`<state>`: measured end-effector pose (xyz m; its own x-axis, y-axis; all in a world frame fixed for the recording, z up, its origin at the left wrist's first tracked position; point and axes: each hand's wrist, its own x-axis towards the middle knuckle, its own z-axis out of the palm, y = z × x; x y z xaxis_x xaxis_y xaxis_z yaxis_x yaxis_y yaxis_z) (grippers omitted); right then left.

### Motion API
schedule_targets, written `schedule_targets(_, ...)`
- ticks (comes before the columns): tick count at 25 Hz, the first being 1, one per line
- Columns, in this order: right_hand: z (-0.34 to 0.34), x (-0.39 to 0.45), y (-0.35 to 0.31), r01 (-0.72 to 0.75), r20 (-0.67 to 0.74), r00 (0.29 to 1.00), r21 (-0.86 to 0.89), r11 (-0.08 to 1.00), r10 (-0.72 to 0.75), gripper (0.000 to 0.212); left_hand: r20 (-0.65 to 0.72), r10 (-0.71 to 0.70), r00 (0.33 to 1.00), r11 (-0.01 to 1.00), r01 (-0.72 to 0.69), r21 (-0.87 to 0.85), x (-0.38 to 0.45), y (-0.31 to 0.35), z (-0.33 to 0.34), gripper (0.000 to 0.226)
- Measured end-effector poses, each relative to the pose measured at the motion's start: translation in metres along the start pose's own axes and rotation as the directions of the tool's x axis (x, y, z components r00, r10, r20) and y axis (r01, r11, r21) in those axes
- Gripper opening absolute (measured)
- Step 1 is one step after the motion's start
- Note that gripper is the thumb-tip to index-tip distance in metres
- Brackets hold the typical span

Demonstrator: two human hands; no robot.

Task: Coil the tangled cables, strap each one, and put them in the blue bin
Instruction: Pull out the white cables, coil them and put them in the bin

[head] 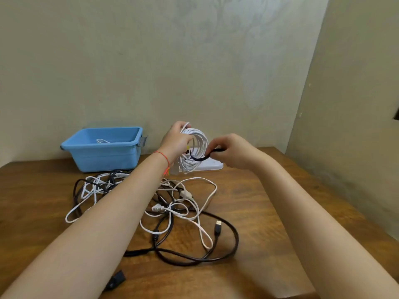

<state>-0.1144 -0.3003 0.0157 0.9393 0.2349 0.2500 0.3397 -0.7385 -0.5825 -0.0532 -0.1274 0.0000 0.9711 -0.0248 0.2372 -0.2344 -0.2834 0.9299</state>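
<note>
My left hand [176, 141] holds a coiled white cable [197, 145] upright above the table, near the far wall. My right hand [230, 150] pinches one end of a black strap [199, 157] that curves under the coil's lower part. A tangle of white and black cables [172, 210] lies on the wooden table beneath my arms, with a black USB plug [218, 226] at its right side. The blue bin [103, 147] stands at the back left against the wall; a white cable [102, 140] lies inside it.
A flat white object [212, 166] lies on the table behind the coil. A black connector [115, 279] sits near the table's front edge at the left. The wall runs close behind the bin, and another wall stands at the right.
</note>
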Motion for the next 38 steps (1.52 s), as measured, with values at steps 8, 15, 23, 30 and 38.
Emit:
schedule_targets(8, 0.006, -0.017, 0.041, -0.055, -0.427, 0.898, -0.344, 0.937, -0.104, 0.009, 0.196, 0.094, 0.976, 0.977, -0.128, 0.171, -0.014, 0.028, 0.063, 0.028)
schedule_targets(15, 0.026, -0.006, 0.091, -0.035, -0.664, 0.703, -0.388, 0.921, -0.253, 0.021, 0.105, 0.158, 0.982, 0.979, -0.169, 0.111, 0.004, 0.008, 0.103, 0.021)
schedule_targets(23, 0.056, 0.015, 0.118, 0.069, -0.651, 0.689, -0.379, 0.923, -0.319, 0.020, -0.022, -0.026, 0.999, 0.999, 0.025, -0.035, 0.012, -0.049, 0.120, 0.041)
schedule_targets(30, 0.064, 0.003, 0.122, 0.084, -0.586, 0.754, -0.363, 0.928, -0.298, 0.012, 0.115, -0.284, 0.952, 0.917, 0.305, -0.259, 0.004, -0.067, 0.130, 0.043)
schedule_targets(38, 0.055, -0.006, 0.121, 0.089, -0.382, 0.896, -0.340, 0.936, -0.224, 0.020, 0.177, -0.321, 0.931, 0.894, 0.359, -0.267, 0.007, -0.069, 0.120, 0.027)
